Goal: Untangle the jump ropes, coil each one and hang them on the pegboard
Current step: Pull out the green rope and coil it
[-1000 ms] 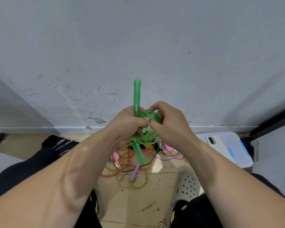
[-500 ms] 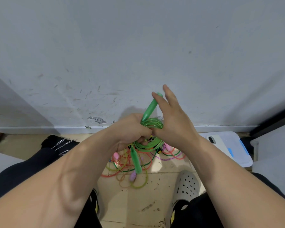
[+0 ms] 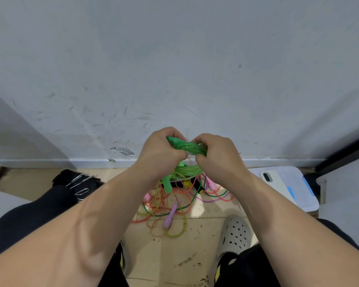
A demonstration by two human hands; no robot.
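While my left hand (image 3: 161, 151) and right hand (image 3: 216, 156) grip the green rope (image 3: 188, 147) (coiled), other ropes (image 3: 174, 201) lie below.

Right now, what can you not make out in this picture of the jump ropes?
- Head view: the green rope coil is partly covered by the left hand and the right hand. Whether it is tied off cannot be told.
- Head view: the top of the floor tangle lies behind the hands and the coil, so the number of ropes is unclear.
- The pegboard is outside the frame.
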